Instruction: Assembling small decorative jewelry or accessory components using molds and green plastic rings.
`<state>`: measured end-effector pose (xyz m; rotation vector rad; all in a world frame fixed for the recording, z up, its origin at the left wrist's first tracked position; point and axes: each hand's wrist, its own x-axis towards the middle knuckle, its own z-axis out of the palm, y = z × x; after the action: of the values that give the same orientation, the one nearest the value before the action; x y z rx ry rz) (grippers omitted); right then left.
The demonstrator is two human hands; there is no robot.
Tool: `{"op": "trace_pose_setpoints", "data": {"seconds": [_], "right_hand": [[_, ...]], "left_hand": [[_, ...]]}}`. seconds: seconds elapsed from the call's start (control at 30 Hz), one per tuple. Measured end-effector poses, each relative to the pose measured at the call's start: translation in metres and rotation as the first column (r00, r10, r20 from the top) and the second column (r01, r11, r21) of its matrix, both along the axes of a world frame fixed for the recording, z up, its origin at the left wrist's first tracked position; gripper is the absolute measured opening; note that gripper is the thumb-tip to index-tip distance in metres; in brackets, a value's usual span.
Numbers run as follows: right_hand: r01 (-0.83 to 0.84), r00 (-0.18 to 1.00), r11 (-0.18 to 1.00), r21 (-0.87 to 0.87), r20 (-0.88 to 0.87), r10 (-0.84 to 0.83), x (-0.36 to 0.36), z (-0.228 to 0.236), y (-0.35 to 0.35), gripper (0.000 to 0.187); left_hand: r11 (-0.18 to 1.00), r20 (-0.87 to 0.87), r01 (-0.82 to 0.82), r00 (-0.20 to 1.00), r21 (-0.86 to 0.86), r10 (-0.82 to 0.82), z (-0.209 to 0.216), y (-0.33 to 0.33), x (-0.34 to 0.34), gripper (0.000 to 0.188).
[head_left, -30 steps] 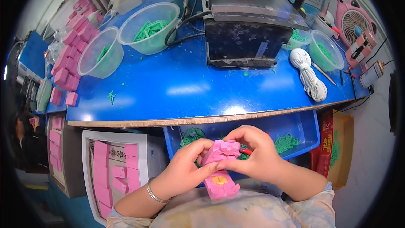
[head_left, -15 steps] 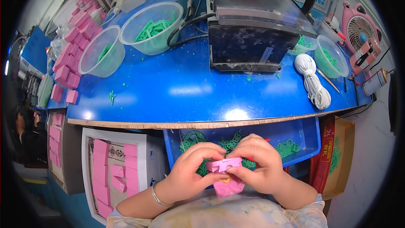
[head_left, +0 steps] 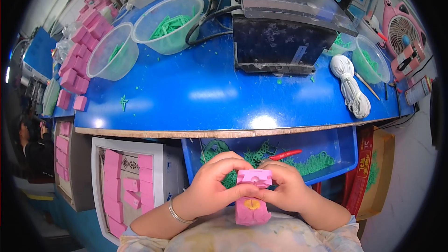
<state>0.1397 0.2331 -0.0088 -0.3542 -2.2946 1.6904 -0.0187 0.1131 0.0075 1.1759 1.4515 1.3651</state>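
Note:
Both my hands are closed on a pink mold-like block close to my body, above the front of the blue tray. Fingers of my left hand (head_left: 218, 184) wrap its left side, and my right hand (head_left: 290, 187) grips the right side. Its upper part, a notched pink block (head_left: 255, 175), faces up between my fingers. Below my thumbs hangs the lower pink piece (head_left: 251, 217), with a yellow patch (head_left: 252, 204) on it. My thumbs hide where the two pieces meet.
Green molded pieces and a red-handled tool (head_left: 285, 154) lie in the blue tray (head_left: 356, 151). Left stands a white-rimmed box (head_left: 160, 177) of pink blocks. On the blue table (head_left: 186, 107) are clear bowls (head_left: 140, 35), a black machine (head_left: 280, 44) and a white cord bundle (head_left: 349, 86).
The pink pieces have turned in my hands, showing more of the lower piece and its yellow patch. My right hand has shifted, uncovering the red-handled tool. The view has moved slightly.

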Motion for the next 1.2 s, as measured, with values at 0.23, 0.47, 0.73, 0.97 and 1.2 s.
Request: {"op": "trace_pose_setpoints", "data": {"seconds": [0.23,0.47,0.73,0.97,1.2], "right_hand": [[-0.006,1.000,0.999,-0.038,-0.009,0.006,0.005,0.011,-0.001,0.029],[-0.059,0.996,0.917,-0.394,-0.090,0.026,0.004,-0.007,-0.001,0.028],[-0.033,0.994,0.987,-0.158,-0.107,0.016,0.002,0.014,0.001,0.021],[0.281,0.926,0.956,-0.089,-0.238,-0.294,0.005,-0.010,-0.007,0.018],[0.210,0.945,0.956,-0.203,-0.210,-0.252,0.004,0.011,-0.015,0.028]], "left_hand": [[0.980,0.093,0.198,0.976,-0.021,-0.196,-0.005,0.002,-0.005,0.032],[0.981,0.329,0.183,0.932,-0.060,-0.153,-0.010,-0.005,-0.002,0.034],[0.963,0.291,0.245,0.918,0.115,-0.269,-0.005,-0.001,0.006,0.043],[0.990,0.574,0.093,0.819,-0.108,-0.014,0.001,0.000,0.014,0.042],[0.984,0.501,0.176,0.849,0.039,-0.172,-0.010,-0.006,0.008,0.062]]}}
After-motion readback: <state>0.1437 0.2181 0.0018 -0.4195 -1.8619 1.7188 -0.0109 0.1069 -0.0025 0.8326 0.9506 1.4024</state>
